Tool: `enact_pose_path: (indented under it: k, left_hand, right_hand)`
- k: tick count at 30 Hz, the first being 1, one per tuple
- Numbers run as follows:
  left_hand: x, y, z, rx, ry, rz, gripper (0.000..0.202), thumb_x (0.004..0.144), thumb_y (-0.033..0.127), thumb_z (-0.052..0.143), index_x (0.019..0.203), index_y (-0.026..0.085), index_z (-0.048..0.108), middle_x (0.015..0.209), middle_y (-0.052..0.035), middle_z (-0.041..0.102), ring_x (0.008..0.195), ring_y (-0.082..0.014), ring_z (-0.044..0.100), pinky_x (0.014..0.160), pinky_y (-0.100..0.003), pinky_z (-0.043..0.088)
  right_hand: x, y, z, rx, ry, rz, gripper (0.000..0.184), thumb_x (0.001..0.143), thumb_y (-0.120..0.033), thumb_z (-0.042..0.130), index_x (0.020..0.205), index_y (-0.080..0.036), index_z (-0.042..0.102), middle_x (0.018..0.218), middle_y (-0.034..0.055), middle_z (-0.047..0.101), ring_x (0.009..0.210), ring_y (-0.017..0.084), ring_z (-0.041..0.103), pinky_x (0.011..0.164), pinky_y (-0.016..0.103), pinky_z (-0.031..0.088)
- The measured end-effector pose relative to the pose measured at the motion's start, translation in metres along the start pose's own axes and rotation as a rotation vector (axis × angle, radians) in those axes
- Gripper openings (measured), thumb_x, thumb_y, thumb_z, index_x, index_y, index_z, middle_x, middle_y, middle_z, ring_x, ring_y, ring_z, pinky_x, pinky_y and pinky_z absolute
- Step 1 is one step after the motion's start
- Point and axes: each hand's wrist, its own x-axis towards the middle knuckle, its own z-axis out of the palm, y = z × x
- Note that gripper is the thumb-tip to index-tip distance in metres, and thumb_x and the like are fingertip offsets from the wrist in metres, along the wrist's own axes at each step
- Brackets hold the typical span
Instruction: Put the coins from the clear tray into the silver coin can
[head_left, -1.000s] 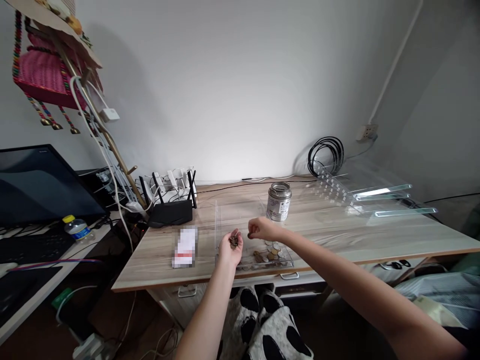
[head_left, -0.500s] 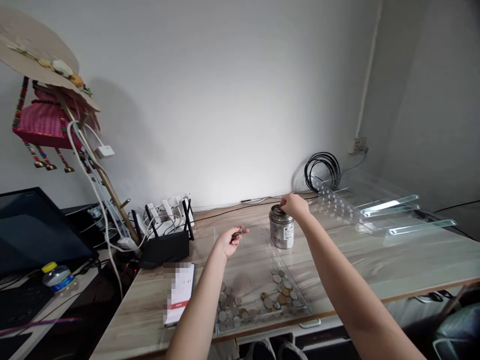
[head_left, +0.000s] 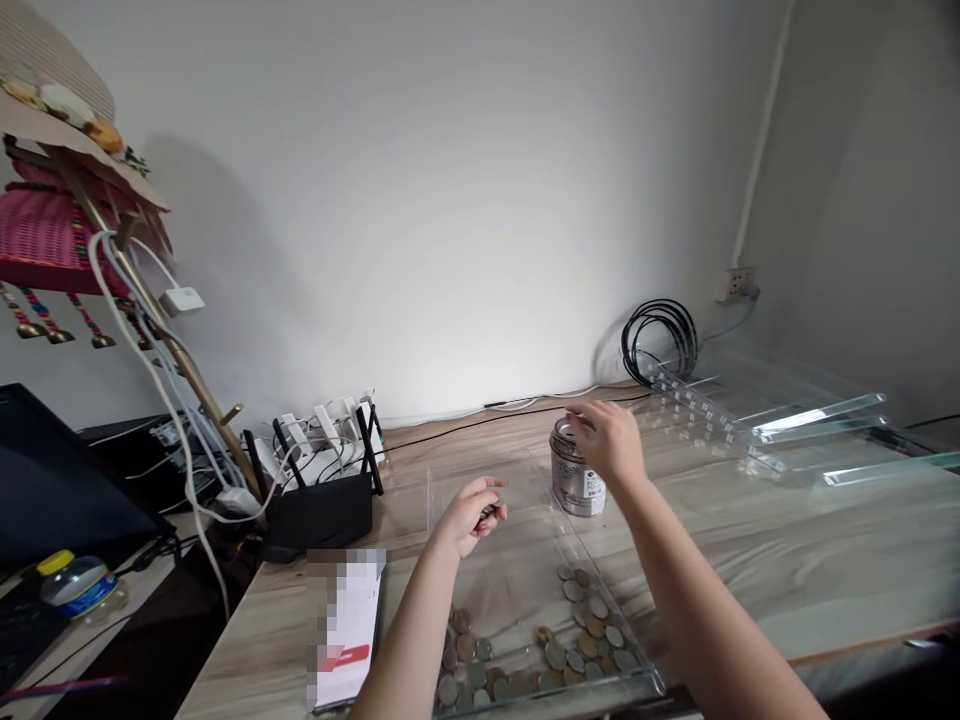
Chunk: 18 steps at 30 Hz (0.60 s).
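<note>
My left hand (head_left: pixel 472 517) is curled around a few coins (head_left: pixel 487 512), raised above a clear plastic tray (head_left: pixel 656 680). Several silver and brass-coloured coins (head_left: pixel 555 655) lie loose in the tray's near part. Just beyond its right side stands a silver tin can (head_left: pixel 577 480) with a printed label, upright on the desk. Over the can's top, my right hand (head_left: pixel 611 440) has its fingers bent together near the rim. Something small and dark shows at those fingertips, too unclear to name, and the hand partly hides the opening.
A black router (head_left: pixel 322 510) and white plugs stand at the back left, near a phone (head_left: pixel 349 630). Clear acrylic panels (head_left: pixel 817 420) and a coiled black cable (head_left: pixel 660 340) are at the back right. A bottle (head_left: pixel 82 585) stands beside the laptop (head_left: pixel 67 480).
The view has shifted slightly right and down. My right hand has moved from a pinch on the can's top to hovering at its right rim. My left hand's fingers have curled further over the coins.
</note>
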Motion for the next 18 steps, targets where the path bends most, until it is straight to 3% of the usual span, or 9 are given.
enact_pose_path:
  k: [2,5,7,11,15,17,18]
  left_hand:
    - [0.000,0.000,0.000,-0.014,-0.004,0.018,0.046,0.066,0.021,0.052,0.110,0.016,0.044,0.054,0.0016,0.055,0.031,-0.0008,0.027,0.035,-0.015,0.007]
    - [0.001,0.000,-0.001,-0.056,0.044,0.081,0.062,0.066,0.019,0.053,0.124,0.021,0.033,0.056,0.0029,0.055,0.032,-0.0014,0.029,0.034,-0.015,0.007]
    - [0.002,0.000,-0.003,-0.084,0.081,0.101,0.065,0.066,0.016,0.052,0.127,0.023,0.030,0.053,0.0053,0.050,0.032,-0.0018,0.031,0.034,-0.015,0.008]
    - [0.003,0.000,-0.005,-0.145,0.100,0.076,0.060,0.067,0.015,0.052,0.125,0.024,0.035,0.053,0.0065,0.046,0.032,-0.0014,0.033,0.033,-0.014,0.010]
    - [0.003,-0.002,-0.003,-0.143,0.057,0.044,0.046,0.070,0.019,0.052,0.115,0.020,0.045,0.058,0.0027,0.051,0.032,-0.0016,0.035,0.032,-0.014,0.009]
    - [0.004,-0.004,-0.004,-0.135,0.035,0.034,0.035,0.070,0.018,0.052,0.105,0.016,0.051,0.059,0.0002,0.054,0.032,-0.0014,0.035,0.032,-0.014,0.009]
    - [0.005,-0.004,-0.004,-0.144,0.041,0.032,0.029,0.070,0.016,0.051,0.099,0.014,0.054,0.059,-0.0010,0.055,0.032,-0.0011,0.033,0.032,-0.014,0.009]
  right_hand:
    - [-0.012,-0.026,0.008,0.162,-0.072,-0.069,0.029,0.081,-0.028,0.037,0.090,-0.018,0.063,0.087,0.0069,0.063,0.077,0.016,0.054,0.071,0.025,0.038]
    - [-0.028,-0.058,0.027,0.441,-0.450,-0.192,0.026,0.079,-0.031,0.043,0.085,-0.018,0.064,0.069,0.0029,0.063,0.058,0.012,0.052,0.056,0.021,0.038]
    - [-0.035,-0.067,0.040,0.554,-0.568,-0.224,0.023,0.077,-0.031,0.046,0.079,-0.017,0.066,0.064,0.0017,0.062,0.055,0.010,0.051,0.054,0.020,0.037]
    - [-0.037,-0.061,0.057,0.678,-0.592,-0.186,0.020,0.072,-0.028,0.052,0.076,-0.016,0.067,0.066,0.0020,0.063,0.056,0.009,0.051,0.054,0.020,0.038]
    - [-0.035,-0.055,0.060,0.679,-0.703,-0.140,0.015,0.068,-0.024,0.054,0.070,-0.014,0.065,0.054,-0.0002,0.059,0.049,0.009,0.049,0.048,0.019,0.036]
    - [-0.033,-0.054,0.053,0.589,-0.669,-0.150,0.011,0.067,-0.023,0.054,0.066,-0.015,0.063,0.053,-0.0005,0.058,0.050,0.010,0.049,0.048,0.019,0.035]
    - [-0.031,-0.053,0.047,0.522,-0.587,-0.148,0.011,0.068,-0.023,0.054,0.066,-0.016,0.062,0.057,0.0000,0.060,0.053,0.011,0.051,0.049,0.020,0.035]
